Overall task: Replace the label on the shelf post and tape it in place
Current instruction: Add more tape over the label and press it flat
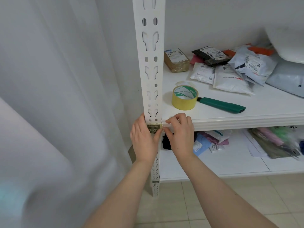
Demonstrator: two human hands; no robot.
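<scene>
Left hand (144, 137) flat on shelf post (150, 66), thumb covering dark label (153, 128); right hand (178, 131) pinching its right edge. Print partly hidden.

Two hands, one tape roll (184, 97), one knife (222, 105) (green), two labels.

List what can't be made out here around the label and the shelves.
- Label on the shelf post, head view: printing partly covered by the left hand and right hand.
- Lower shelf items: blurred at right.
- Parcels: printing too small.
- Second label lower down: too small.
</scene>
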